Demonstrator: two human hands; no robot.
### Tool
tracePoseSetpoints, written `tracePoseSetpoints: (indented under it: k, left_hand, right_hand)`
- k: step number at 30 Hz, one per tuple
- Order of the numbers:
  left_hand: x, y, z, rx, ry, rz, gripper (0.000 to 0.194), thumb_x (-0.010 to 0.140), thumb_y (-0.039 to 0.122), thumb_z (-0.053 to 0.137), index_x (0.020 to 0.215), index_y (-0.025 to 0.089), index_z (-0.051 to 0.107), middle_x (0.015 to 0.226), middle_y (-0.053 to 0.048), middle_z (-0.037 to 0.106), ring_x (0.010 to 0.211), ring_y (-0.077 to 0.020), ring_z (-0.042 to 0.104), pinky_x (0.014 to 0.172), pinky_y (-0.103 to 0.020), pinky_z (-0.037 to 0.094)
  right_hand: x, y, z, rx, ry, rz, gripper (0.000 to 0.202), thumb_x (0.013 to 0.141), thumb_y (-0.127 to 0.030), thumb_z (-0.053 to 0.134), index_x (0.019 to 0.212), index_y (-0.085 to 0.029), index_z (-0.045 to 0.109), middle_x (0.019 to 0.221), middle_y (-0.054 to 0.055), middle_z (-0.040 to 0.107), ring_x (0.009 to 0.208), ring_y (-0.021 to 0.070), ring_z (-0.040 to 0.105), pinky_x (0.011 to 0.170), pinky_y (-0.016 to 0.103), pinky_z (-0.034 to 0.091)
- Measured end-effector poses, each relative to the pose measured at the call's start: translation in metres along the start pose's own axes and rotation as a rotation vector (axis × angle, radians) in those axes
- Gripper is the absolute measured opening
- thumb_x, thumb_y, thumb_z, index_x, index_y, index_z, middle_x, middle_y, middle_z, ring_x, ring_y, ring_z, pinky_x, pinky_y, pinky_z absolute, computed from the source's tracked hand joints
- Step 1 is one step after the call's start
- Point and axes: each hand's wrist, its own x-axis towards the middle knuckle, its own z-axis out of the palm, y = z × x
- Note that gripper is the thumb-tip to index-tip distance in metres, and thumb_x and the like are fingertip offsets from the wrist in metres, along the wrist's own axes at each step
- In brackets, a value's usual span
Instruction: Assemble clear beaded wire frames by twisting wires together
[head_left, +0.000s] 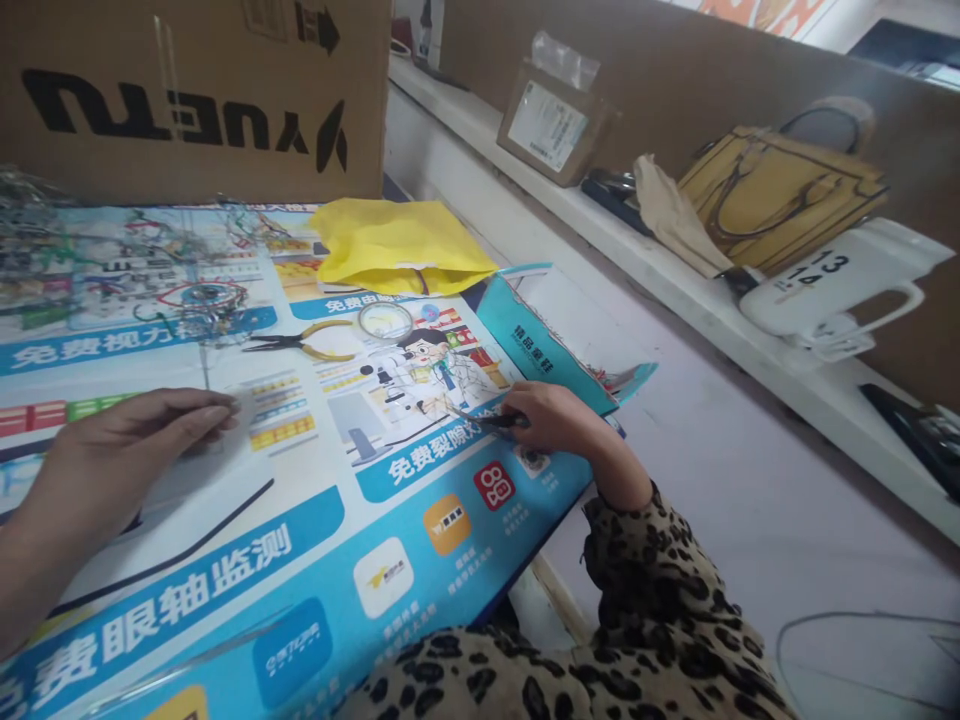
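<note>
My left hand (pixel 142 450) is low over the printed table cover, thumb and fingertips pinched together. A thin wire (pixel 205 365) rises from the pinch, its lower end hidden by the fingers. On the right, my right hand (pixel 555 420) is closed around a dark, slim pointed tool (pixel 501 420). Its tip points left over the cover; I cannot make out its exact kind. Between and beyond the hands lie yellow-handled pliers (pixel 322 342), jaws to the left. Beside them sits a clear round ring or spool (pixel 385 321). Tangled wire pieces with coloured bits (pixel 202 295) spread at the left.
A yellow fabric pouch (pixel 405 240) lies at the back, near a teal open box (pixel 536 340) on the table's right edge. A large cardboard box (pixel 195 170) stands behind. The shelf (pixel 675 290) at right carries a white mug (pixel 832 290), a yellow bag (pixel 780 195) and a small carton (pixel 551 125).
</note>
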Motion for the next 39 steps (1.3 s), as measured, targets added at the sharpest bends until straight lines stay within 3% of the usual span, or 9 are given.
tracePoseSetpoints:
  k: [8, 14, 17, 23, 28, 33, 39]
  left_hand:
    - [0.003, 0.0, -0.002, -0.079, -0.038, 0.002, 0.047, 0.048, 0.046, 0.06, 0.085, 0.019, 0.068, 0.084, -0.004, 0.07, 0.07, -0.0148, 0.06, 0.043, -0.016, 0.042]
    - [0.002, -0.001, -0.001, -0.116, -0.045, 0.026, 0.042, 0.049, 0.047, 0.06, 0.08, 0.02, 0.067, 0.08, -0.002, 0.07, 0.072, -0.0173, 0.062, 0.042, -0.018, 0.043]
    - [0.004, -0.003, 0.0, -0.108, -0.05, 0.037, 0.042, 0.05, 0.048, 0.061, 0.082, 0.022, 0.067, 0.081, -0.002, 0.07, 0.075, -0.0176, 0.062, 0.051, -0.021, 0.05]
    - [0.009, -0.007, 0.0, -0.106, -0.047, 0.014, 0.045, 0.046, 0.05, 0.061, 0.082, 0.023, 0.067, 0.083, 0.0, 0.07, 0.076, -0.0169, 0.063, 0.077, -0.029, 0.054]
    - [0.009, -0.006, 0.002, -0.112, -0.052, -0.011, 0.048, 0.045, 0.051, 0.061, 0.083, 0.023, 0.067, 0.084, -0.002, 0.069, 0.078, -0.0191, 0.063, 0.088, -0.037, 0.05]
    - [0.018, -0.02, 0.002, -0.147, -0.068, 0.023, 0.048, 0.048, 0.051, 0.062, 0.086, 0.022, 0.067, 0.086, -0.003, 0.069, 0.079, -0.0192, 0.063, 0.089, -0.038, 0.05]
    - [0.025, -0.035, 0.001, -0.142, -0.102, 0.11, 0.044, 0.056, 0.05, 0.062, 0.09, 0.023, 0.067, 0.088, -0.002, 0.07, 0.078, -0.018, 0.063, 0.086, -0.037, 0.051]
  right_hand:
    - [0.02, 0.003, 0.005, -0.083, 0.024, 0.151, 0.015, 0.079, -0.024, 0.055, 0.091, -0.017, 0.061, 0.095, 0.007, 0.062, 0.085, 0.0182, 0.057, 0.062, 0.024, 0.034]
    - [0.001, -0.016, 0.015, -0.023, 0.141, 0.123, 0.017, 0.086, -0.025, 0.052, 0.097, -0.018, 0.063, 0.097, 0.008, 0.062, 0.092, 0.0185, 0.056, 0.072, 0.024, 0.038]
    - [-0.006, -0.027, 0.026, 0.058, 0.14, 0.071, 0.02, 0.087, -0.028, 0.052, 0.1, -0.017, 0.062, 0.096, 0.008, 0.061, 0.092, 0.0182, 0.056, 0.075, 0.025, 0.039]
    - [0.002, -0.038, 0.035, 0.059, 0.201, 0.122, 0.023, 0.083, -0.033, 0.056, 0.096, -0.014, 0.061, 0.094, 0.009, 0.061, 0.088, 0.0194, 0.057, 0.072, 0.026, 0.039]
    - [0.008, -0.041, 0.031, -0.031, 0.114, 0.119, 0.016, 0.087, -0.02, 0.047, 0.08, -0.015, 0.061, 0.083, 0.007, 0.062, 0.079, 0.0175, 0.059, 0.064, 0.025, 0.036]
    - [0.02, -0.04, 0.022, -0.154, -0.017, 0.117, 0.022, 0.087, -0.018, 0.04, 0.083, -0.013, 0.062, 0.086, 0.012, 0.065, 0.074, 0.0204, 0.061, 0.062, 0.028, 0.039]
    - [0.033, -0.04, 0.014, -0.171, -0.101, 0.126, 0.022, 0.076, -0.021, 0.049, 0.087, -0.011, 0.064, 0.09, 0.016, 0.068, 0.081, 0.0258, 0.064, 0.063, 0.029, 0.042]
